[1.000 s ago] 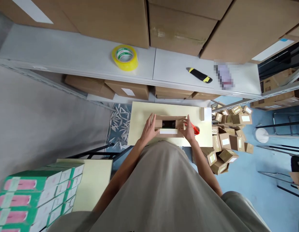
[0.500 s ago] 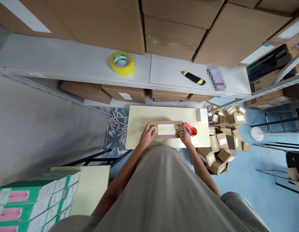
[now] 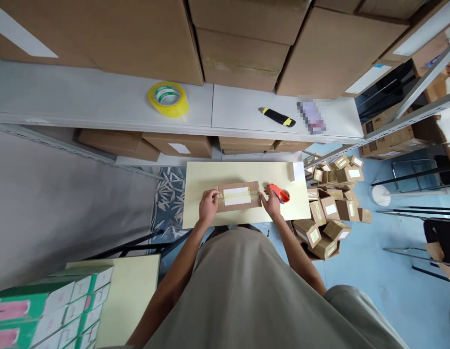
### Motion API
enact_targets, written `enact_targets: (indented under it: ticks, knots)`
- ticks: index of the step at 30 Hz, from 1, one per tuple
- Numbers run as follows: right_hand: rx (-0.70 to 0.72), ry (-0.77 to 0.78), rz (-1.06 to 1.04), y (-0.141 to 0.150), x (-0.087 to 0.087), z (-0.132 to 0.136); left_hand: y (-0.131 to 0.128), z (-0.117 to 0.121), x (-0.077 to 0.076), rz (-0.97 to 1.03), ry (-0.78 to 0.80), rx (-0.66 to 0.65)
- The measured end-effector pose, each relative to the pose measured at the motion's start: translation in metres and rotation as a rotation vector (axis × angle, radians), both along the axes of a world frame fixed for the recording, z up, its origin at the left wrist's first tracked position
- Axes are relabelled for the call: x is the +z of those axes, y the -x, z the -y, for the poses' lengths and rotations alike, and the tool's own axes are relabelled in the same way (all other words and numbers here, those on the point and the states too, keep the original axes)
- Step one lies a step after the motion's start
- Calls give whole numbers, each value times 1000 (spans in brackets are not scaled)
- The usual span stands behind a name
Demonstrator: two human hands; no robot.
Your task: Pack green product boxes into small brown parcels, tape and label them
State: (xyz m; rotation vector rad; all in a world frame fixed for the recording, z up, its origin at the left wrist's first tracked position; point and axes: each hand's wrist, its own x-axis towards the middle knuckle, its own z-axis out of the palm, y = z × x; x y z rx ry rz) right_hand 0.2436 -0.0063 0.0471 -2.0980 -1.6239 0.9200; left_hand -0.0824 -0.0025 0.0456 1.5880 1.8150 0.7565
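A small brown cardboard box (image 3: pixel 238 203) with a white label lies flat on a pale yellow table (image 3: pixel 210 172), its flaps down. My left hand (image 3: pixel 208 207) is curled against the box's left end. My right hand (image 3: pixel 271 203) presses its fingers on the right end. An orange tape dispenser (image 3: pixel 279 193) lies on the table just right of my right hand.
A yellow tape roll (image 3: pixel 168 99) and a black-and-yellow utility knife (image 3: pixel 277 117) lie on the grey shelf behind. Several small labelled boxes (image 3: pixel 330 203) are heaped on the blue floor at right. Green and pink cartons (image 3: pixel 46 310) stack at lower left. Large cartons fill the shelf.
The box's flaps were open a second ago and are folded shut now. Both hands have moved to the box's two ends.
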Motion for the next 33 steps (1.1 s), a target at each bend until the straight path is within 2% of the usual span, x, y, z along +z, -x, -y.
enact_targets:
  ticks: [3,5,10,14,17,21,24,26,29,31,33]
  knots:
    - [-160,99,232,-28,-10,9,-1,3,-2,12,18,5]
    - [-221,174,291,-42,-19,9,-1,7,-3,19,29,15]
    - [-225,220,241,-58,-42,-3,-3,15,-6,40,37,45]
    - [-191,200,144,-70,-44,-12,-9,17,-4,59,48,75]
    - [-115,162,40,-83,-25,-16,-14,15,-2,69,83,129]
    - [27,142,-160,-90,25,-25,-21,9,-1,104,146,221]
    - [159,185,-382,-73,66,-38,-23,9,-2,138,152,239]
    - [298,293,-465,-50,84,-49,-24,11,-1,143,142,231]
    - [542,453,-493,-10,95,-69,-27,13,4,111,74,226]
    - [666,483,-447,13,94,-81,-30,13,11,126,10,241]
    - [747,473,-395,27,92,-91,-35,12,18,272,27,276]
